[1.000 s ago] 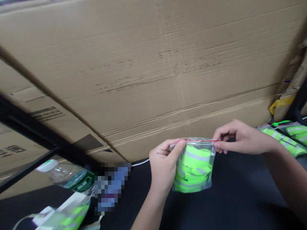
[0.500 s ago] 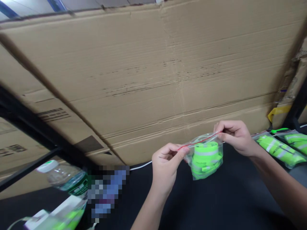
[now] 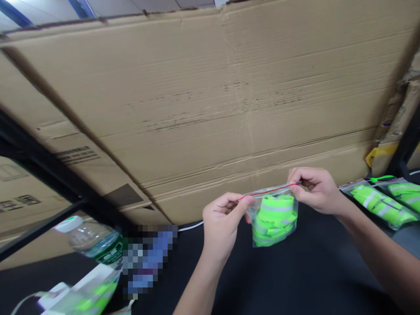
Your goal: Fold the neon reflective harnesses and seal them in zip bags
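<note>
L hand pinching, R hand pinching, both raised

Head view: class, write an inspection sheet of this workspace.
Surface: black tabletop.
Job's things: clear zip bag with red seal line, holding neon-yellow reflective bands.
Clutter: plastic water bottle, pixelated object, bagged reflective bands at right.
Grippers: left hand and right hand pinch the bag's top edge.
Cables: white cable behind the hands.
Surroundings: large corrugated cardboard sheet, black metal frame.

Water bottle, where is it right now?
In the head view, the plastic water bottle is at lower left, just left of a blurred patch and left of the person's left hand.
</note>
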`<state>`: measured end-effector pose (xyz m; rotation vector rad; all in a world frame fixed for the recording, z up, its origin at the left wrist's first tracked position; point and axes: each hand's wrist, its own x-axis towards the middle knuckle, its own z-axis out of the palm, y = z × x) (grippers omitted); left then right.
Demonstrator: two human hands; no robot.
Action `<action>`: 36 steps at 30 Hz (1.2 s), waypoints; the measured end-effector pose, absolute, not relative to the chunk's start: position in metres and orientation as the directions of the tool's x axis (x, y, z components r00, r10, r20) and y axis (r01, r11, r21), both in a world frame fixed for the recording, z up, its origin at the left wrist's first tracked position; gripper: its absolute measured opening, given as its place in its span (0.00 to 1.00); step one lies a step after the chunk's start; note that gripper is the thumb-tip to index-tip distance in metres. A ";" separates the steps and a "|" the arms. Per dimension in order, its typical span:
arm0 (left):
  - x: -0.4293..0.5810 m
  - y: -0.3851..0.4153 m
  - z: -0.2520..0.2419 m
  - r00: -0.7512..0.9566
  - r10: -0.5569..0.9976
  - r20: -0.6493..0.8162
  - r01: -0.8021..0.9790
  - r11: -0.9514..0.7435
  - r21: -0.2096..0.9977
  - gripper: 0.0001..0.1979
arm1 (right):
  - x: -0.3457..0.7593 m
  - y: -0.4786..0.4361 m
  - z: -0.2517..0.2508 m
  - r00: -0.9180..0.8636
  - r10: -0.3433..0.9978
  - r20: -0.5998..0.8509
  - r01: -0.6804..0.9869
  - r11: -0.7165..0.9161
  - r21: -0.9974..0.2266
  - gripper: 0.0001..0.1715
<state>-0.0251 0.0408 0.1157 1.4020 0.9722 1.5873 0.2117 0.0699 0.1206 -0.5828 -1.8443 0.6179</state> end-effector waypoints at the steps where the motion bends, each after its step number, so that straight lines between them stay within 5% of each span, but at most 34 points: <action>1: -0.024 0.040 0.116 -0.091 0.915 0.394 -0.066 -0.400 0.914 0.08 | 0.211 0.069 0.121 -0.336 0.646 0.685 0.115 0.750 -0.651 0.08; 8: -0.019 0.033 0.121 -0.152 0.910 0.385 -0.023 -0.393 0.919 0.08 | 0.205 0.062 0.125 -0.430 0.676 0.598 0.139 0.704 -0.696 0.09; 16: -0.035 0.037 0.132 0.118 0.922 0.370 -0.008 -0.371 0.929 0.08 | 0.206 0.063 0.124 -0.359 0.674 0.645 0.046 0.703 -0.709 0.09; 36: -0.026 0.034 0.126 0.050 0.880 0.473 0.013 -0.474 0.880 0.12 | 0.208 0.055 0.130 -0.333 0.695 0.637 0.141 0.705 -0.695 0.09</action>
